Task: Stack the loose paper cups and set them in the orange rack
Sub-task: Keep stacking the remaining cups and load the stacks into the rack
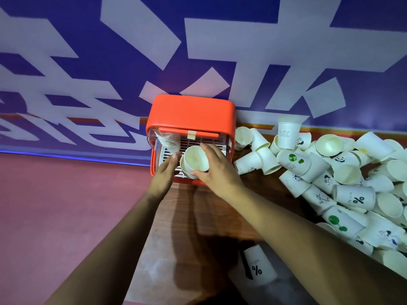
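The nested stack of white paper cups [195, 160] lies mouth-up toward the camera over the slatted floor of the orange plastic rack [191, 111], which stands at the far left corner of the brown wooden table [185, 216]. The right hand [214, 170] wraps thumb and fingers round the stack, probably to keep it from sliding apart. The left hand [165, 172] is flat and holds nothing just beside the stack, apparently as a guide past another cup stack [168, 140] at the rack's left wall. The heap of loose white paper cups [343, 170] along the table's right edge suggests much work remains.
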